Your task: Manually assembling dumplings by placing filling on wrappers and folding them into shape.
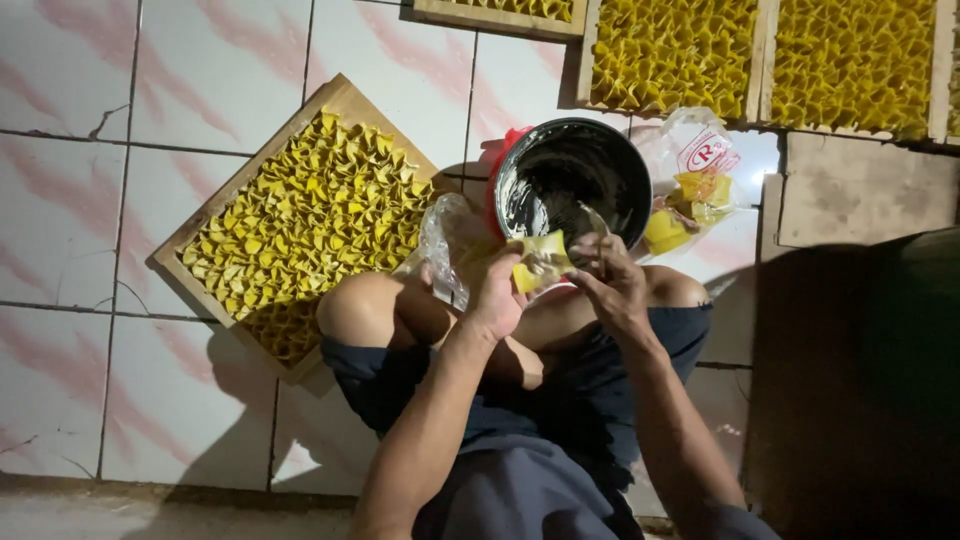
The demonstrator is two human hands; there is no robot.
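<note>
Wrapper (pixel 541 262) pinched in my left hand (pixel 497 295), right over my knees, just in front of the black bowl (pixel 570 180).
Left fingers are clamped on the yellow square; right hand (pixel 612 285) touches its right edge, fingers closed on a small spoon (pixel 592 222), I think. Wooden tray (pixel 300 225) of folded ones sits off left.

Left hand (pixel 497 290) holds a yellow wrapper (pixel 541 259); right hand (pixel 612 283) works a spoon (pixel 592 222) (above a dark bowl (pixel 570 180))
</note>
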